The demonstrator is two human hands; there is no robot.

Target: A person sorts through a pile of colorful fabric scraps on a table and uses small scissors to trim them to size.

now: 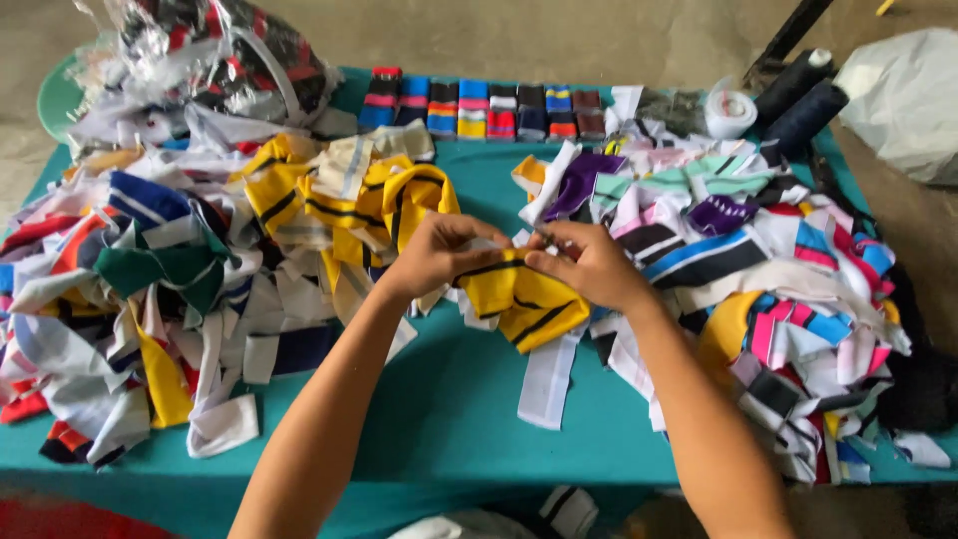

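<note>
My left hand [439, 255] and my right hand [589, 265] meet over the middle of a teal-covered table [439, 419]. Both pinch a yellow knit collar piece with black stripes [524, 304], with a white strip [547, 384] hanging below it. My fingertips are close together at the piece's upper edge. A heap of more yellow striped pieces [339, 200] lies just behind my left hand.
Mixed striped fabric pieces are piled at the left [120, 299] and right [768, 260]. A row of folded striped bands [479, 108] lines the far edge. Dark thread cones [803, 100], a white tape roll [730, 112], and a clear plastic bag of fabric [220, 50] sit at the back.
</note>
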